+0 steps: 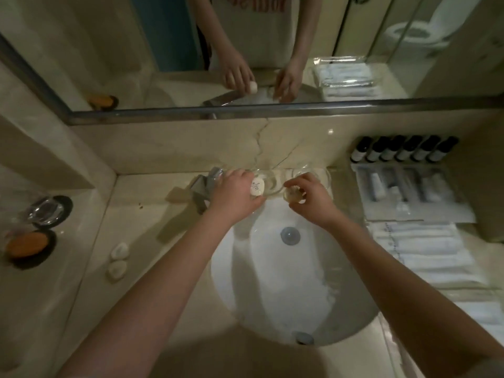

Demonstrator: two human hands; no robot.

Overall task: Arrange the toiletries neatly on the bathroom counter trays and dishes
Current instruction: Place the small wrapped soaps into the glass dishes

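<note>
Above sink, left hand grips wrapped soap beside faucet; right hand pinches clear object.

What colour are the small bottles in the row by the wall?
The bottles are dark with pale labels; head view.

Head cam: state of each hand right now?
Left hand: fingers curled round a white oval packet.
Right hand: fingers pinch a small clear item; what it is cannot be told.
</note>
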